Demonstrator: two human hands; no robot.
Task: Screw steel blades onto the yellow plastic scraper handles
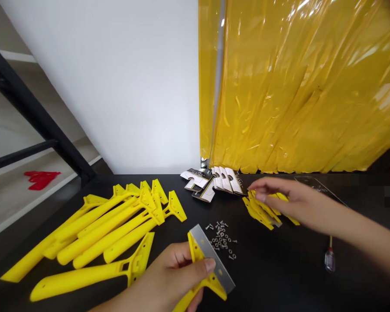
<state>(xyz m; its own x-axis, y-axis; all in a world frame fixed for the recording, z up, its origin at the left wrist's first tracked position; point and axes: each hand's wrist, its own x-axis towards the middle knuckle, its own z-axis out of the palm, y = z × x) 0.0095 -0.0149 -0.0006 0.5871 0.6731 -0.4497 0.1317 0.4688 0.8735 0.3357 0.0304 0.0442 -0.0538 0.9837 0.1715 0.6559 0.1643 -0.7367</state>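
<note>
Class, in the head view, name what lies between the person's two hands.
A scatter of small metal screws and nuts lies on the black tabletop between the left hand and the right hand, as the head view shows.

The left hand grips a yellow plastic scraper with a steel blade across its head, just beside a scatter of small screws and nuts. The right hand reaches over a heap of yellow parts, near card packets. More yellow scraper handles lie piled on the black table, with a small screwdriver off to the right.
</note>
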